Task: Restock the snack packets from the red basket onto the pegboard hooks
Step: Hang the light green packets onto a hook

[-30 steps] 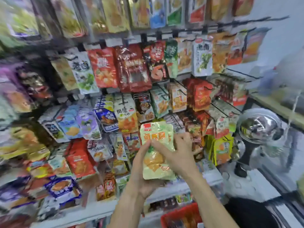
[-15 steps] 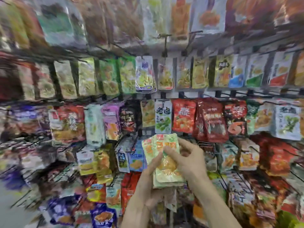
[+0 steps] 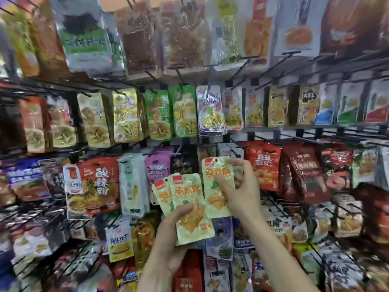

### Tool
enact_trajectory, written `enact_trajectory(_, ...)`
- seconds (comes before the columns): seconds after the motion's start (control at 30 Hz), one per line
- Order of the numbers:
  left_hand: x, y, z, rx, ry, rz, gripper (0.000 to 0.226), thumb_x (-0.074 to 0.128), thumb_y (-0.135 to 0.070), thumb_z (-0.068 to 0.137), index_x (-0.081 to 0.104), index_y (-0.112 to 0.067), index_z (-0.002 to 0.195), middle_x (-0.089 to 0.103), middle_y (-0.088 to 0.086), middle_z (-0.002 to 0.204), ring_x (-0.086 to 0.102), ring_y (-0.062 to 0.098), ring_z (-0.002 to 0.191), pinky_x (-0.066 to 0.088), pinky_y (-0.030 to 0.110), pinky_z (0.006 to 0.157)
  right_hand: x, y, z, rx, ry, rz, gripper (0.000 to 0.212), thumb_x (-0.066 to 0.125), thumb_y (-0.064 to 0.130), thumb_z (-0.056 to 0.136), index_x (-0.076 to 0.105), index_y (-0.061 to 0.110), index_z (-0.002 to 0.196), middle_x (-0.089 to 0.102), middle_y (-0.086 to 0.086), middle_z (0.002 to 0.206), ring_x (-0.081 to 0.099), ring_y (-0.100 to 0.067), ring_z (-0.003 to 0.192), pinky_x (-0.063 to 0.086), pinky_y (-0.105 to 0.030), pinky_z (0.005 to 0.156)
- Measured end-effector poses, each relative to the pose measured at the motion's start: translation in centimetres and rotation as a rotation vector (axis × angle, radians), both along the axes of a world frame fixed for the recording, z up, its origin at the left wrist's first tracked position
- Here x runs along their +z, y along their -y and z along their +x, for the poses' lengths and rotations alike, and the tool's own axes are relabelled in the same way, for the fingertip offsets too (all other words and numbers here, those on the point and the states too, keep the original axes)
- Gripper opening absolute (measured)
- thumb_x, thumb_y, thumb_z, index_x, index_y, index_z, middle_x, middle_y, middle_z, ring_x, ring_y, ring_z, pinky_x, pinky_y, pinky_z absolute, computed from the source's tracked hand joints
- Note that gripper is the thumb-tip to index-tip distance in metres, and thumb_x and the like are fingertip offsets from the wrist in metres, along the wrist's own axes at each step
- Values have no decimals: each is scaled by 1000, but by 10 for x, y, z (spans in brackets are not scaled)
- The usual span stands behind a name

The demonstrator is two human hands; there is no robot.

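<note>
Snack packets, pale green with orange print and a red label at the top corner: one single packet [image 3: 217, 186] held up in the right hand [image 3: 240, 192], thumb on its front, fingers curled behind its upper right edge, top reaching the row of red and purple bags. Left hand [image 3: 174, 230] grips a small fanned stack of the same packets [image 3: 187, 205], thumb across the front of the stack, fingers behind. Stack sits lower and left of the single packet, edges overlapping slightly. Both in front of the pegboard display [image 3: 248, 135], mid-frame. Black wire hooks [image 3: 242, 66] stick out in rows, loaded with hanging bags: green packs [image 3: 170, 112] in the row above, a red-orange noodle bag [image 3: 99, 184] to the left, dark red bags [image 3: 303, 171] to the right, a yellow-labelled pack [image 3: 121, 241] lower left. Edges of the view blurred; print on most bags unreadable. Red basket not in view. Both forearms bare, coming up from the bottom of the frame.
</note>
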State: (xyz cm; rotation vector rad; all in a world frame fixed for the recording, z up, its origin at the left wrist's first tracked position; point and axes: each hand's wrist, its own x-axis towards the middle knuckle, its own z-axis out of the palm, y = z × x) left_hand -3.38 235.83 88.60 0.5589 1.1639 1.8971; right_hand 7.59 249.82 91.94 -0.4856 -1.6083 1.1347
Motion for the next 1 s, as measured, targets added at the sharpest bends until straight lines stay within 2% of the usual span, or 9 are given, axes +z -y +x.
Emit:
enact_trajectory(0.1, 1, 11, -20, 22, -14, -10, 24, 80, -31, 69, 86, -15, 86, 78, 18, 100, 75, 36, 79, 57, 44, 72, 8, -9, -18, -44, 53, 53, 32, 78, 28, 92, 61, 42, 115, 62, 17, 132, 53, -10, 132, 39, -16, 93)
enact_trajectory(0.23, 3, 14, -33, 39, 14, -21, 42, 83, -32, 65, 84, -9, 100, 75, 25, 119, 70, 50, 111, 60, 52, 82, 10, -13, -29, -71, 55, 61, 37, 77, 25, 93, 63, 34, 126, 62, 18, 134, 50, -6, 131, 38, -23, 102)
enact_trajectory(0.27, 4, 13, -33, 32, 5, -23, 43, 83, -33, 65, 84, -9, 101, 76, 24, 118, 71, 48, 109, 60, 51, 81, 9, -13, -30, -80, 59, 62, 38, 78, 26, 92, 63, 33, 126, 61, 20, 132, 49, -4, 129, 38, -25, 103)
enact_trajectory(0.4, 6, 7, -33, -30, -29, 5, 24, 78, -29, 73, 86, -12, 88, 79, 15, 98, 76, 32, 75, 63, 40, 61, 7, -12, -32, -116, 78, 90, 40, 79, 27, 92, 65, 31, 129, 62, 24, 127, 51, 0, 125, 38, -21, 103)
enact_trajectory(0.53, 8, 1, -33, -25, -23, 7, 23, 80, -28, 74, 86, -12, 90, 78, 16, 100, 74, 31, 75, 53, 41, 72, 8, -14, -39, -182, 120, 114, 43, 79, 26, 92, 67, 30, 133, 65, 18, 133, 52, 1, 127, 41, -25, 110)
enact_trajectory(0.67, 9, -2, -36, -3, -21, -19, 34, 85, -30, 68, 85, -10, 95, 78, 17, 104, 73, 32, 77, 46, 39, 73, 8, -21, -52, -263, 176, 130, 42, 79, 26, 91, 68, 28, 132, 68, 15, 131, 56, -7, 129, 43, -32, 112)
enact_trajectory(0.77, 9, -4, -40, 43, -8, -26, 54, 86, -27, 67, 79, -6, 116, 78, 17, 112, 77, 30, 85, 59, 38, 67, 17, -40, -77, -339, 275, 166, 44, 76, 23, 93, 66, 20, 136, 70, 4, 132, 61, -18, 127, 44, -32, 105)
enact_trajectory(0.9, 7, -4, -45, 23, 0, -7, 65, 91, -17, 69, 71, -5, 130, 77, 17, 120, 78, 30, 94, 62, 34, 63, 21, -57, -101, -330, 599, 189, 56, 69, 18, 95, 54, 20, 149, 70, -13, 126, 65, -35, 115, 51, -38, 89)
enact_trajectory(1.0, 3, -5, -46, 9, -1, 2, 71, 89, -21, 66, 70, -5, 131, 76, 18, 122, 77, 33, 99, 63, 37, 66, 14, -38, -84, -406, 571, 235, 34, 65, 22, 98, 69, 16, 131, 74, -9, 118, 68, -32, 109, 52, -34, 81)
